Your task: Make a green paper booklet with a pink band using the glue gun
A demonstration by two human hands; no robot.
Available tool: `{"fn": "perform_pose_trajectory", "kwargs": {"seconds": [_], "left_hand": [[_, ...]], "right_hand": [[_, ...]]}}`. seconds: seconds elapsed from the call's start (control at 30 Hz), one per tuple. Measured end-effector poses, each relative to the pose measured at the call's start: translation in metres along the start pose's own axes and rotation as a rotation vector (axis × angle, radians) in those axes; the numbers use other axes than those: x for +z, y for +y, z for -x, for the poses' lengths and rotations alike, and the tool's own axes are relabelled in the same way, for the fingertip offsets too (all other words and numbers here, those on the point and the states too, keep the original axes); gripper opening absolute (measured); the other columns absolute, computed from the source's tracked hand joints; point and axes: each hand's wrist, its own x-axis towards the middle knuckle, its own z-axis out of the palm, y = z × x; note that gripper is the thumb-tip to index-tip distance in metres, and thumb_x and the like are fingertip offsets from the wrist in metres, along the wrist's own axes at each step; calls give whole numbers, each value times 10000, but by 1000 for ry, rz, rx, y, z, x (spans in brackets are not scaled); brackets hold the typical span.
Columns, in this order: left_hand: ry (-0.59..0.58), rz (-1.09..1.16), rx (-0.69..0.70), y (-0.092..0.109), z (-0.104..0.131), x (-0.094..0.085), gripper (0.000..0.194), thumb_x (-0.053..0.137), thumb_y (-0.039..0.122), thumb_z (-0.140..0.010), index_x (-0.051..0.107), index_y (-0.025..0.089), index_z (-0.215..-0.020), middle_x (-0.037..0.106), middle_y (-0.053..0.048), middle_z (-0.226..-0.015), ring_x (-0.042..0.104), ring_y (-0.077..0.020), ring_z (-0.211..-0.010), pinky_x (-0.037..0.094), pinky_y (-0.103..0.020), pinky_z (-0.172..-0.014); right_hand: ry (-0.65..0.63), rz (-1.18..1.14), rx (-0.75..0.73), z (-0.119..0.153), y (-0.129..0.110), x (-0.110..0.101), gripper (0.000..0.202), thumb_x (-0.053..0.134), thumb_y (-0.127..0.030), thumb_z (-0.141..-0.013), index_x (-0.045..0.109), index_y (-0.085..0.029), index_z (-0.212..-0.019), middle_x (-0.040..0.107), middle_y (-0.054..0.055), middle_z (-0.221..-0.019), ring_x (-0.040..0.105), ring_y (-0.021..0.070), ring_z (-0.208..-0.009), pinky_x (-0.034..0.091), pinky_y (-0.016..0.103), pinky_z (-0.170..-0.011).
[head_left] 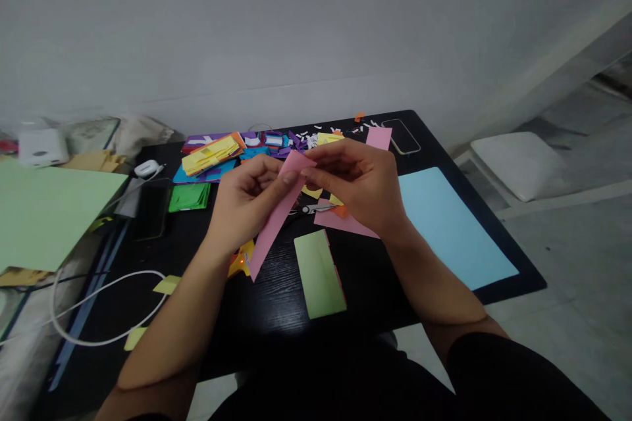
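A long pink paper strip [276, 220] is held up over the black table, slanting from upper right to lower left. My left hand [251, 194] pinches it, the thumb lying on its face near the upper end. My right hand [358, 181] grips the strip's top corner between thumb and fingers. Below the hands a light green paper piece [320, 273] lies on the table, with a reddish edge showing along its right side. Partly hidden behind my hands are scissors [316, 208] and another pink paper piece [345, 223].
Bundled yellow strips [212, 154], a green paper stack [189, 197] and purple and white scraps lie at the back. A light blue sheet [454, 227] and a phone [401, 137] are on the right. A white cable [106, 342] loops at the left, near a large green sheet [49, 210].
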Motion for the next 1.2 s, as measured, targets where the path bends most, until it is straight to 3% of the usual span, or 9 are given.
{"fn": "perform_pose_trajectory", "kwargs": {"seconds": [0.2, 0.5, 0.7, 1.2], "left_hand": [[88, -12, 108, -2, 1, 2, 226, 801, 435, -910, 780, 211, -927, 793, -44, -844, 727, -166, -721, 572, -266, -635], [165, -61, 107, -7, 4, -3, 208, 795, 425, -919, 788, 219, -896, 762, -6, -749, 640, -115, -576, 470, -229, -509], [146, -7, 41, -6, 5, -4, 200, 800, 433, -911, 771, 236, -900, 767, -8, -773, 668, -134, -602, 506, -254, -545], [121, 21, 11, -5, 5, -6, 200, 856, 404, -837, 766, 231, -793, 714, 8, -704, 587, -106, -557, 433, -240, -501]], "right_hand": [[-36, -24, 13, 4, 0, 4, 191, 911, -330, -815, 834, -238, -965, 816, -3, -918, 769, 151, -822, 683, 315, -812], [-88, -110, 20, 5, -2, 3, 228, 910, -344, -819, 840, -249, -1013, 813, -12, -918, 774, 149, -813, 690, 329, -831], [-100, -90, 10, 2, 1, -1, 179, 898, -337, -830, 850, -266, -987, 801, -13, -864, 760, 150, -767, 692, 342, -793], [-122, -29, -18, -1, -1, -1, 175, 918, -371, -807, 846, -260, -921, 790, 7, -901, 742, 166, -844, 649, 343, -815]]}}
